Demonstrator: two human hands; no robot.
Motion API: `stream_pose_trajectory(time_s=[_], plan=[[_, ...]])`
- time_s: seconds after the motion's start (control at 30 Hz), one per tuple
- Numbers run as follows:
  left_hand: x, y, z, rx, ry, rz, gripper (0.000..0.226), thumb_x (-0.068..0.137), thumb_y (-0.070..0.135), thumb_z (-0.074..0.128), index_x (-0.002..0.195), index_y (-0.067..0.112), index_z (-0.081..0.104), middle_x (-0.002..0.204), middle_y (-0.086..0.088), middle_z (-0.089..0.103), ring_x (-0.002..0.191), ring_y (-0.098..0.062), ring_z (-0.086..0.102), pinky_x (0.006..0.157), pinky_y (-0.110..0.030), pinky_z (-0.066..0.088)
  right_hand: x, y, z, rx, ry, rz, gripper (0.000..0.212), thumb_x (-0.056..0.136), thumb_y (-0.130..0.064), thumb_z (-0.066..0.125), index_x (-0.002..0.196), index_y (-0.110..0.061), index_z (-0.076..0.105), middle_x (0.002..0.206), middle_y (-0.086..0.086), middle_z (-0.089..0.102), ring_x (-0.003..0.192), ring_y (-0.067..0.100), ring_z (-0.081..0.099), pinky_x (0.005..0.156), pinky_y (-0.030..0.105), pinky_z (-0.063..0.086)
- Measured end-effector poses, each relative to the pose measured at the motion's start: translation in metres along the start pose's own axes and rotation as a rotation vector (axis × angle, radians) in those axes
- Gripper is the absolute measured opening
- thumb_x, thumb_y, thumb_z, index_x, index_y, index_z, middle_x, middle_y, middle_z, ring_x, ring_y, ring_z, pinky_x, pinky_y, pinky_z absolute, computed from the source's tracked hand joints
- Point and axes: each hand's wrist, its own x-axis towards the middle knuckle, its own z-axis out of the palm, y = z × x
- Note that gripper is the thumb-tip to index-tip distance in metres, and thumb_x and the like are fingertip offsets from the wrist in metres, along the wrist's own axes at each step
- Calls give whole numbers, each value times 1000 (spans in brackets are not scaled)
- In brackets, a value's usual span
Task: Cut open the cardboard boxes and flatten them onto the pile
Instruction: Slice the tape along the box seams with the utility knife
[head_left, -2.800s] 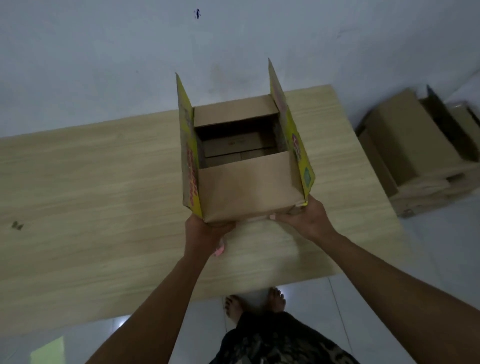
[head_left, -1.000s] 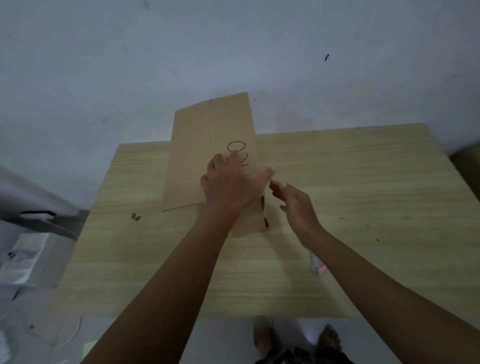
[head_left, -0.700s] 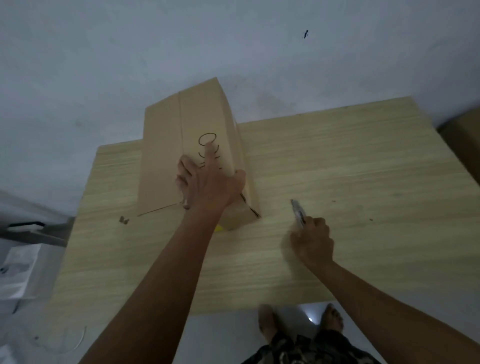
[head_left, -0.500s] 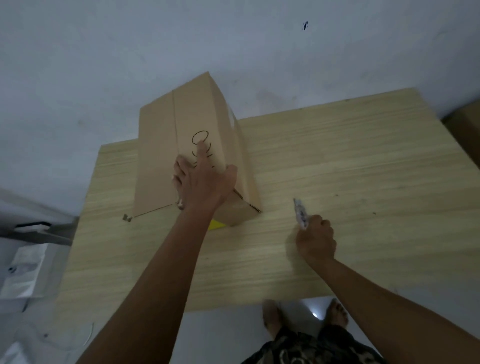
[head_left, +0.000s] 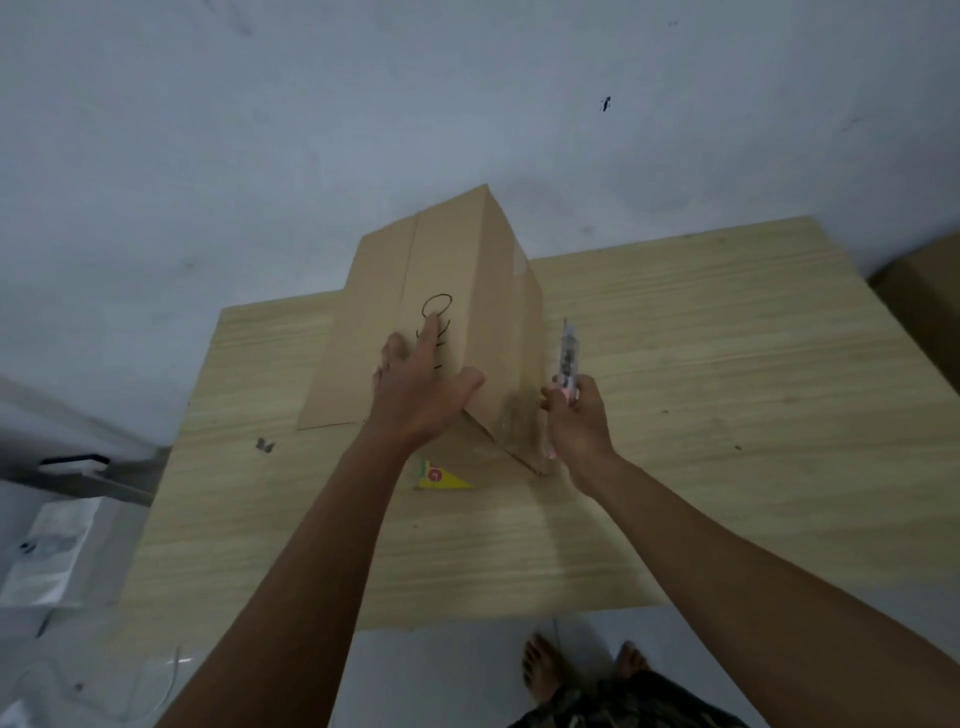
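Wooden table (head_left: 701, 364) carries the cardboard box (head_left: 457, 291), upside down at the far-left part. Right hand (head_left: 579, 421) grips a utility knife (head_left: 567, 358), blade pointing away, just beside the box's right face. Left hand (head_left: 421, 387) presses flat, fingers spread, on top. Best: keep that hand clear of the seam, cut shallow, stroke away from body.

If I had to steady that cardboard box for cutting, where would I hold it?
Probably flat on its top panel, from above and the near side, as the left hand does now. The box stands upside down on the table, so its broad top takes a pressing palm and leaves the right side free for the cutter in the right hand.
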Motion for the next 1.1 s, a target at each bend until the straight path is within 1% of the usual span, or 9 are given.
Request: stream_pose_trajectory(time_s=[0.13,0.2,0.4,0.53,0.73,0.87,0.97,1.03,1.1], plan=[[-8,-3,2,-88,9,-20,114,59,68,54,161,35,16,159,-9,22,149,-30,23,121,-53,25,-2,15,-5,-135,-58,179,21,100,-18,43,115,-9,55,94,16,60,65,26,58,40,24,42],[-11,-10,-1,-119,27,-24,112,58,69,55,159,38,20,153,-9,30,142,-29,35,117,-52,32,-7,19,-6,-140,-73,172,24,100,-19,43,116,-7,57,97,18,63,68,28,60,43,27,45],[-9,4,-31,-383,118,-67,84,83,48,63,158,37,29,156,1,41,133,-25,48,110,-44,41,-15,-38,-33,-206,121,-87,21,99,-26,50,115,-14,58,108,16,65,101,36,62,83,41,51],[-12,10,-43,-693,67,-60,41,95,34,55,136,29,56,122,-6,67,96,-23,65,63,-29,56,-19,-90,-52,-329,210,-264,17,96,-29,49,107,-18,57,104,13,65,95,34,60,78,37,45],[-13,-30,-7,-792,119,1,37,100,22,49,136,26,58,125,-3,69,108,-19,65,81,-33,49,-30,-97,-64,-503,219,-404,20,97,-35,47,111,-23,55,97,7,62,86,30,54,74,37,41],[-20,-65,29,-659,75,23,54,101,21,51,154,26,38,144,2,56,131,-21,54,108,-38,45,-32,-73,-62,-552,173,-411,22,96,-39,49,111,-25,55,97,9,67,91,36,62,75,40,46],[-23,-71,37,-397,215,128,64,108,21,43,162,19,11,168,-6,14,155,-21,16,123,-32,18,-37,-65,-58,-553,151,-478,22,99,-35,50,117,-23,55,93,9,67,86,35,62,68,37,43],[-17,-78,34,-40,256,348,61,105,35,38,161,20,20,169,-13,2,156,-30,0,123,-41,11,-39,-62,-55,-528,164,-504,24,98,-32,51,118,-20,57,94,10,68,87,34,62,69,38,46],[-10,-83,30,286,205,542,73,97,59,34,158,19,33,169,-10,10,156,-31,-1,122,-51,7,-42,-54,-57,-477,209,-563,26,93,-32,53,112,-17,61,100,7,66,93,31,60,75,39,48]])
